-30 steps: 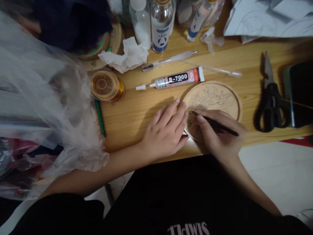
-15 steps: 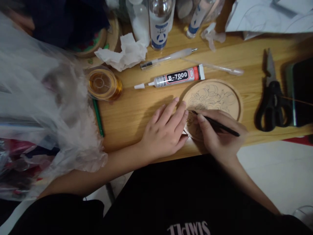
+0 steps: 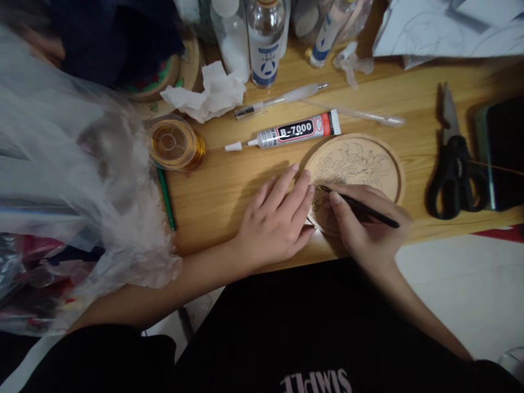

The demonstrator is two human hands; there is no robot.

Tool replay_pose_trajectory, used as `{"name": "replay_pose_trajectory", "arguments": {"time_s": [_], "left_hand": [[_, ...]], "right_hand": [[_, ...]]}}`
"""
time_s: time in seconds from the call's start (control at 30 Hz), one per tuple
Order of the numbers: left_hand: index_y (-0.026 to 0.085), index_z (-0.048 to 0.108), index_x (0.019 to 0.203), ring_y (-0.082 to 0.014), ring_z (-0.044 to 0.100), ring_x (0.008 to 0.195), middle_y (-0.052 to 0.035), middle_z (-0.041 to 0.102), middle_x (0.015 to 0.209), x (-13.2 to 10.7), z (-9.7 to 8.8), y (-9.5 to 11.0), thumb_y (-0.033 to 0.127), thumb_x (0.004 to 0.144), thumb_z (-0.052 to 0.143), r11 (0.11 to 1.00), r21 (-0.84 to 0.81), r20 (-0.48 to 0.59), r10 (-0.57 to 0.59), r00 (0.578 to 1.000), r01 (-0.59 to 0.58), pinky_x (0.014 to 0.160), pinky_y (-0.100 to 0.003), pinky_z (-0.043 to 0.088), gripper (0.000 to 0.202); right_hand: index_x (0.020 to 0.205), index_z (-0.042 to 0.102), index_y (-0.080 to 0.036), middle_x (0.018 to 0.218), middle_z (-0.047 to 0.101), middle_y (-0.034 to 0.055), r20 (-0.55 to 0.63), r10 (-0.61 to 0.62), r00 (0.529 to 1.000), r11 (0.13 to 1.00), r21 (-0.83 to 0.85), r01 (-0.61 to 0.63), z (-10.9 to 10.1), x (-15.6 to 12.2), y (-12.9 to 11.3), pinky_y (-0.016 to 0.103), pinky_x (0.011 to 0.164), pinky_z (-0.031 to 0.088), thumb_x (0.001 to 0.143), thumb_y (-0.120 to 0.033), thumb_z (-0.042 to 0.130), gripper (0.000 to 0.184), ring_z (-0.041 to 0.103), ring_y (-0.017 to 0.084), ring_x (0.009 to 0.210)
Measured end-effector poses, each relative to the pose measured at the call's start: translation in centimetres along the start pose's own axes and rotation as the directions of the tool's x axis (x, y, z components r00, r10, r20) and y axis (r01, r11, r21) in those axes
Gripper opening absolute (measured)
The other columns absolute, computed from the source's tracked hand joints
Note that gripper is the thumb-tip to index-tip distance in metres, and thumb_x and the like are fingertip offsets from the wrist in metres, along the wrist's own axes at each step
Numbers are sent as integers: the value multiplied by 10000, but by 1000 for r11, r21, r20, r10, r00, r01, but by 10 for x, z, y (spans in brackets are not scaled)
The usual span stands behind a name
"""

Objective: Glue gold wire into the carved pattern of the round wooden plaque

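Note:
A round wooden plate (image 3: 395, 164) with a raised rim lies near the table's front edge, a floral line drawing on its face. Gold-coloured wire curls (image 3: 316, 205) show on its lower left part. My left hand (image 3: 276, 218) rests palm down at the plate's left rim, fingers stretched out, holding nothing. Slim black tweezers (image 3: 370, 210) are pinched in my right hand (image 3: 368, 229), which lies over the plate's lower right. Their tip touches or hovers close to the drawing near my left fingertips; I cannot tell which. My right hand hides part of the plate.
Behind the plate lie a B-7000 glue tube (image 3: 298, 130), a pen (image 3: 282, 101) and a clear thin dropper (image 3: 372, 115). A spool of gold wire (image 3: 176, 143), crumpled tissue (image 3: 208, 93) and plastic bag (image 3: 82, 147) are left. Bottles (image 3: 266, 49) stand behind; black-handled scissors (image 3: 456, 174) lie right.
The view has shifted very slightly. Both hands, the tweezers and the plate keep practically the same places.

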State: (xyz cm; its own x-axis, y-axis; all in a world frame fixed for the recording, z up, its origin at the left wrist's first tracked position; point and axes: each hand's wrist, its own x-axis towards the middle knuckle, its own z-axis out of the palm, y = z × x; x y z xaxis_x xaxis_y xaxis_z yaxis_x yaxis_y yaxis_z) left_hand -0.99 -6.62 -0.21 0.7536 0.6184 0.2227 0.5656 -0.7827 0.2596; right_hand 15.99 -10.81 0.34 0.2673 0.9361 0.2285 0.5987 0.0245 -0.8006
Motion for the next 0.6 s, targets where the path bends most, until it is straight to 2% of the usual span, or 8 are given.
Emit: {"name": "replay_pose_trajectory", "arguments": {"time_s": [0.3, 0.6], "left_hand": [[40, 575, 1280, -339, 485, 1332, -186, 560, 1398, 0, 2, 0, 411, 900, 533, 1000, 20, -22, 0, 1000, 0, 1059, -435, 396, 533], [57, 574, 1288, -339, 455, 1359, -191, 546, 1410, 0, 0, 0, 388, 914, 512, 1000, -7, -3, -13, 1000, 13, 1063, -446, 395, 503]], "right_hand": [[962, 729, -240, 878, 744, 20, 17, -21, 1000, 1000, 3, 21, -3, 1, 1, 339, 752, 573, 815, -128, 685, 191, 692, 160, 788], [961, 731, -244, 879, 749, 26, 27, 3, 1000, 1000, -20, -2, -3, 1, 1, 358, 746, 583, 829, -183, 678, 154, 702, 183, 788]]}}
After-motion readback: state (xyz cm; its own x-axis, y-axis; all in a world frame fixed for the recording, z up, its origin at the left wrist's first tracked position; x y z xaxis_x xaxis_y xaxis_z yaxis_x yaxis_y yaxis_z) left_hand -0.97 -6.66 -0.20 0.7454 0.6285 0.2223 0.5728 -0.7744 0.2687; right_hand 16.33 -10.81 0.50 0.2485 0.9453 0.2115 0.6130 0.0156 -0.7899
